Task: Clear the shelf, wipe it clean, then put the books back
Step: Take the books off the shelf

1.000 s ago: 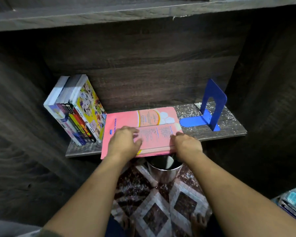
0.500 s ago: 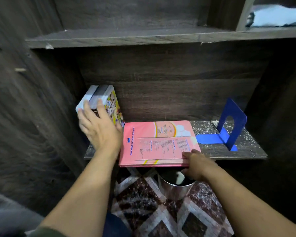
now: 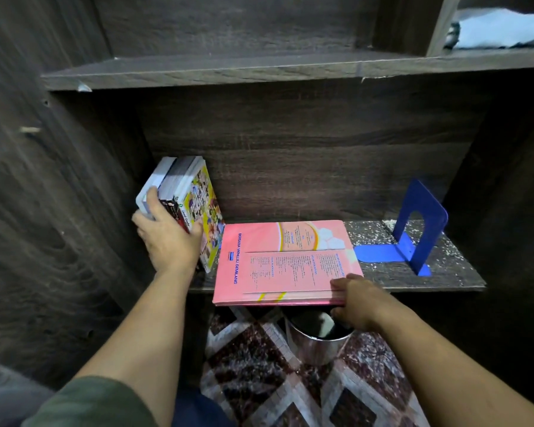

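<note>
Clamping the leaning books [image 3: 198,195] at the 9 o'clock end of the shelf [image 3: 453,272], the left grip [image 3: 170,241] is wrapping them, with fingers on the white cover and thumb on the yellow one. The right grip [image 3: 356,300] is pinching the pink book [image 3: 278,263] at its 5 o'clock corner — that book is lying flat mid-shelf, overhanging the front edge. A blue bookend [image 3: 420,223] is standing at 3 o'clock amid white specks — a metal bin [image 3: 315,343] is sitting below.

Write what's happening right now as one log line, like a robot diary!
shelf: dusty, being cleared | left hand: grips leaning books | right hand: pinches pink book, front corner | blue bookend: upright, right end
</note>
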`<state>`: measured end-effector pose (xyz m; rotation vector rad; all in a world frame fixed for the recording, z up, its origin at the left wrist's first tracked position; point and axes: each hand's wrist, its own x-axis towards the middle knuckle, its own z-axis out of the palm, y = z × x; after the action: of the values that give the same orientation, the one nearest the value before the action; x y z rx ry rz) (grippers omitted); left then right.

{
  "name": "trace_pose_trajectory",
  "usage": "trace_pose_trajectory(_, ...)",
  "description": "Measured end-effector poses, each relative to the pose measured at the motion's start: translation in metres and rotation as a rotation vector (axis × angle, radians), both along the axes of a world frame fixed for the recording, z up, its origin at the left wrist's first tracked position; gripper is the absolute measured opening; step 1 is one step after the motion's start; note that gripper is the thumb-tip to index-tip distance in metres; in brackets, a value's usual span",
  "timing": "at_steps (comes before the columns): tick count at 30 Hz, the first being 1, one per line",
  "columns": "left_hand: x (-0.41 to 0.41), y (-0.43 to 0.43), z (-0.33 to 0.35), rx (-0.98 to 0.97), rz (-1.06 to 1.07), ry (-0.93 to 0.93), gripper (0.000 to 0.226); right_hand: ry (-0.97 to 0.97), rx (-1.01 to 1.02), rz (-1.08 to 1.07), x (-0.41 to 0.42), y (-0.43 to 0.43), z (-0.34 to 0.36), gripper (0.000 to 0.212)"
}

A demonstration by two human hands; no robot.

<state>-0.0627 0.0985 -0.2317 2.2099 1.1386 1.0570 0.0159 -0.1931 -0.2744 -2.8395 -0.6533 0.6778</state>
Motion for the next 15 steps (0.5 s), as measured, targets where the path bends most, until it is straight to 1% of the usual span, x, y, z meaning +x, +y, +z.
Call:
trace_pose_trajectory(4, 0.008, -0.013, -0.004, 0.069, -0.003, -0.016, 0.080, -0.008, -0.021, 0.003, 0.001, 0.003, -0.001, 0.063)
trace_pose_trajectory(9, 0.015, -0.031, -0.010, 0.148, -0.096, 0.036, 0.074, -0.017, -0.036, 0.012, -0.003, 0.005, 0.001, 0.063)
trace_pose_trajectory(11, 0.019, -0.041, -0.013, 0.211, -0.159, 0.085, 0.074, -0.027, -0.032, 0.018, -0.004, 0.003, 0.002, 0.061)
trace_pose_trajectory(15, 0.025, -0.062, -0.019, 0.398, -0.271, 0.239, 0.079, -0.006, -0.025, 0.021, -0.003, 0.001, 0.007, 0.061)
